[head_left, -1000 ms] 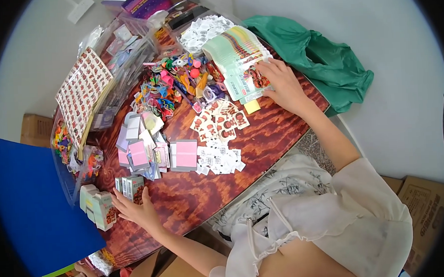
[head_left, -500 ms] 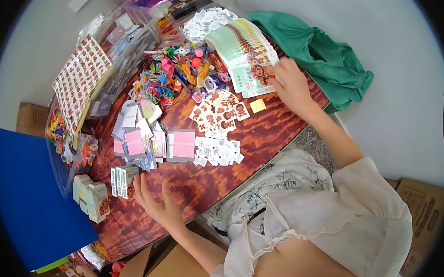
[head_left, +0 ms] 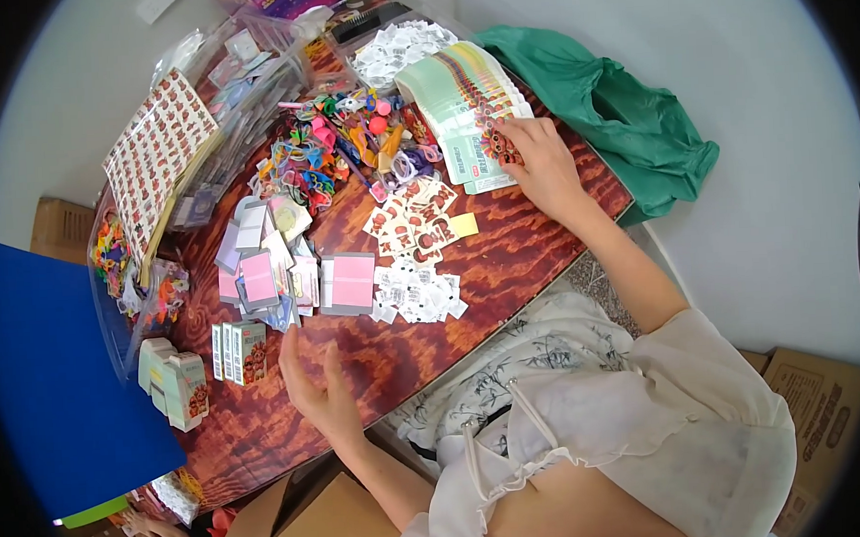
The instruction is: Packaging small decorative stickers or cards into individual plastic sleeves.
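The left hand point(head_left: 322, 400) has drawn clear of the upright printed cartons point(head_left: 251, 353) at left, leaving it spread wide and empty; the right hand point(head_left: 544, 170) rests on the fanned flat cartons point(head_left: 444, 105) at right (whether pinching one, I cannot tell).

You are in what looks like a packing workroom: on the wood-grain table point(head_left: 507, 265) before you lie heaps of trinkets point(head_left: 321, 137), a fan of flat cartons point(head_left: 447, 100) and small folded boxes point(head_left: 251, 353); cardboard boxes point(head_left: 336, 522) stand by the table, and a co-worker's hand point(head_left: 152, 528) shows beyond its left end.
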Demonstrator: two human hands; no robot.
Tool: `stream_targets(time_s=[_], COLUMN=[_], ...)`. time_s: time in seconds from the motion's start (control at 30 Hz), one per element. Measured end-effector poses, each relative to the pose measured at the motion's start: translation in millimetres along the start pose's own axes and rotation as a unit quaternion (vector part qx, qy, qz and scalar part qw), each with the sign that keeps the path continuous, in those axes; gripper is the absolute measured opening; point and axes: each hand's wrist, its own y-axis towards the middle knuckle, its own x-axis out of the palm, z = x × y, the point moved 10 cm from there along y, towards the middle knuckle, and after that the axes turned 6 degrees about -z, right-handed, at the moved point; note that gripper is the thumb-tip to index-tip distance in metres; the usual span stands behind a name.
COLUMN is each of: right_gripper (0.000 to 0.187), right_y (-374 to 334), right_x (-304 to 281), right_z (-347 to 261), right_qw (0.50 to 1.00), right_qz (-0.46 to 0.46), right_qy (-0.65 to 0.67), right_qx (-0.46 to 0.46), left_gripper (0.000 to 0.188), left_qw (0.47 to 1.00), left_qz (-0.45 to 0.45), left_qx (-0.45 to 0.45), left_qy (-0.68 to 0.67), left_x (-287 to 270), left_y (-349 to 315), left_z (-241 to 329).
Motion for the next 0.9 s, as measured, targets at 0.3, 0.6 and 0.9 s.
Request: stream_targets(time_s=[0.3,0.6,0.9], right_gripper=[0.037,0.009,0.018], right_y=[25,-1,-36], right_x=[2,-51,-38], right_z=[26,-137,-200], right_qw=[0.997,0.939,0.898], right_qz=[-0.075,-0.212,-0.186], right_qy=[0.031,0.1,0.286], right_qx=[-0.006,-0.25,-0.279], left_gripper=[0.045,0.061,0.068], left_qw=[0.997,0.946,0.691], left_qz=[-0.047,-0.257,-0.435], left_qx=[-0.003,0.066,-0.146], left_qy=[-0.057,-0.187,-0.558], left_x=[17,95,144], left_y=[-2,-14,-66], left_z=[14,86,53])
